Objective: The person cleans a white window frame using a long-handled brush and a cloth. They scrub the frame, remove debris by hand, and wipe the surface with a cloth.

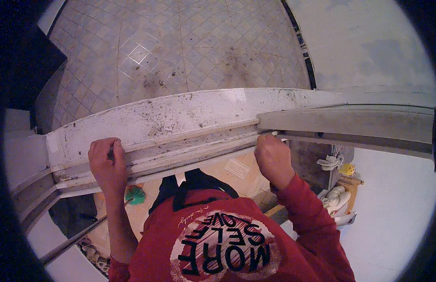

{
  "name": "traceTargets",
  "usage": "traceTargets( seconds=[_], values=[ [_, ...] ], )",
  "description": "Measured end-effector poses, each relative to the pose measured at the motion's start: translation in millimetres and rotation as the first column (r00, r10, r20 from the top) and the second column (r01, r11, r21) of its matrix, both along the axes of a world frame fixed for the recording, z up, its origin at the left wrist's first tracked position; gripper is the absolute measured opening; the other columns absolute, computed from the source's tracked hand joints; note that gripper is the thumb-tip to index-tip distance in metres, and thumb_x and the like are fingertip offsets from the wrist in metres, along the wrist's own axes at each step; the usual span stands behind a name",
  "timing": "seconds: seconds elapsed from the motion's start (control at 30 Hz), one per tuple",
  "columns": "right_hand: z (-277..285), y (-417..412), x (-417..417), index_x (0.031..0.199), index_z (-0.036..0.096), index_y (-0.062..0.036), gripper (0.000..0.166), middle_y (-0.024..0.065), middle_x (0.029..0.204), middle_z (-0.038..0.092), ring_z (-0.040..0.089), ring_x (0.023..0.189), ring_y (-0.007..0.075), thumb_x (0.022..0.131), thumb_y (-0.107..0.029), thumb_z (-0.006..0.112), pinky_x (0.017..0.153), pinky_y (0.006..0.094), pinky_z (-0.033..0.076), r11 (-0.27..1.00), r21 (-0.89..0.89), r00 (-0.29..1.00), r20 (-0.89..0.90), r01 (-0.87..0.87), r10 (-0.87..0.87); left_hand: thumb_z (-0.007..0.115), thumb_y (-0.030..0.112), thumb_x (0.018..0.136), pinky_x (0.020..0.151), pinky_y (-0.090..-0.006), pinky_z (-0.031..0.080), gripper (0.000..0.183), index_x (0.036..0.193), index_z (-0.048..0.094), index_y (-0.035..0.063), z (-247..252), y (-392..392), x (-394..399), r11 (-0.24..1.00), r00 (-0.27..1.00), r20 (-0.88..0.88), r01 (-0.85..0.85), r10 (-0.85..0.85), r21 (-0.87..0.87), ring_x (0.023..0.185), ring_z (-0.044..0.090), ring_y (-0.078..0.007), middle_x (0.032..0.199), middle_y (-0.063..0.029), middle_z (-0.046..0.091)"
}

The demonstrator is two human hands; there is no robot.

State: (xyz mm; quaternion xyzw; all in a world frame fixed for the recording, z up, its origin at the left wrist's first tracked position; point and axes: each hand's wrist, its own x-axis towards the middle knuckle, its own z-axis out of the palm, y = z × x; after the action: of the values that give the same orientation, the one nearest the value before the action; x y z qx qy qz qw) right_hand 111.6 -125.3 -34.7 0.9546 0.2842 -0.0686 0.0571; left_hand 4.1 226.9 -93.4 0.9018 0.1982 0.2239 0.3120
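Observation:
My left hand (pixel 108 164) is at the left part of a sliding-window frame (pixel 189 146), its fingers curled over the rails. A dark gap shows between thumb and fingers; whether anything is inside is hidden. At the right, my right hand (pixel 273 158) is curled into a fist beside the end of a window sash (pixel 344 121). A thin pale edge shows just past its knuckles, and I cannot tell whether the hand grips it. Between the hands run the dirty tracks. Beyond them, the white sill (pixel 168 112) carries dark specks and grit.
Past the sill lies a tiled floor (pixel 211 42) with scattered dirt. A green-bristled brush (pixel 135 195) on a long pole (pixel 77 238) is below my left arm. At the right are a white cloth bundle (pixel 332 162), a yellow item (pixel 347 169) and a wooden piece (pixel 352 190).

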Motion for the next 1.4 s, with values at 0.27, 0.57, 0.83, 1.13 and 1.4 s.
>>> traceTargets(
  seconds=[0.27, 0.57, 0.83, 1.13, 1.4],
  values=[
    [-5.2, 0.7, 27.9, 0.066, 0.055, -0.0016, 0.013, 0.0195, 0.067, 0.059, 0.061, 0.063, 0.0362, 0.075, -0.01, 0.057, 0.059, 0.0436, 0.049, 0.999, -0.039, 0.998, -0.061, -0.008, 0.005, 0.059, 0.005, 0.081, 0.075, -0.0356, 0.043, 0.004, 0.082, 0.062, 0.002, 1.3, -1.6, 1.7, 1.0, 1.0, 0.002, -0.001, 0.001, -0.013, 0.077, 0.056, -0.0268, 0.079, -0.0106, 0.061],
    [54.2, -9.2, 15.1, 0.073, 0.058, -0.0002, 0.013, 0.0108, 0.062, 0.055, 0.056, 0.059, 0.0232, 0.076, -0.01, 0.05, 0.055, 0.0325, 0.043, 0.863, 0.424, 0.89, -0.453, 0.276, -0.063, 0.059, 0.005, 0.081, 0.076, -0.0349, 0.043, 0.004, 0.081, 0.062, 0.0017, 1.9, -2.5, 2.5, 1.0, 1.0, -0.022, -0.008, 0.008, -0.018, 0.078, 0.056, -0.0266, 0.08, -0.01, 0.061],
    [57.0, -5.2, -4.1, 0.075, 0.056, -0.0011, 0.008, 0.017, 0.071, 0.058, 0.058, 0.065, 0.0354, 0.078, -0.008, 0.054, 0.062, 0.0404, 0.047, 0.903, 0.373, 0.933, -0.353, 0.213, -0.074, 0.06, 0.005, 0.081, 0.075, -0.0357, 0.043, 0.004, 0.082, 0.062, 0.002, 2.3, 0.2, 3.9, 1.0, 0.999, -0.035, 0.004, -0.004, -0.014, 0.078, 0.057, -0.0267, 0.08, -0.0101, 0.062],
    [18.7, -4.8, 18.8, 0.071, 0.055, 0.0015, 0.012, 0.0229, 0.067, 0.056, 0.056, 0.062, 0.0415, 0.079, -0.007, 0.054, 0.058, 0.0464, 0.046, 0.943, 0.256, 0.964, -0.215, 0.213, -0.159, 0.058, 0.003, 0.081, 0.076, -0.0358, 0.044, 0.004, 0.081, 0.062, 0.0013, 4.4, 1.9, 4.0, 0.998, 1.0, -0.014, 0.014, -0.015, -0.066, 0.078, 0.056, -0.0263, 0.079, -0.0107, 0.062],
    [61.1, 35.3, 3.1, 0.079, 0.061, -0.0008, 0.01, 0.0037, 0.058, 0.053, 0.048, 0.053, 0.0117, 0.081, -0.004, 0.052, 0.048, 0.0281, 0.039, 0.532, 0.4, 0.621, -0.706, 0.746, -0.341, 0.059, 0.001, 0.08, 0.076, -0.0353, 0.044, 0.003, 0.081, 0.062, 0.0012, 5.6, 1.1, 2.5, 0.997, 0.999, -0.036, -0.03, 0.028, -0.068, 0.079, 0.057, -0.0268, 0.081, -0.0108, 0.062]
  ],
)
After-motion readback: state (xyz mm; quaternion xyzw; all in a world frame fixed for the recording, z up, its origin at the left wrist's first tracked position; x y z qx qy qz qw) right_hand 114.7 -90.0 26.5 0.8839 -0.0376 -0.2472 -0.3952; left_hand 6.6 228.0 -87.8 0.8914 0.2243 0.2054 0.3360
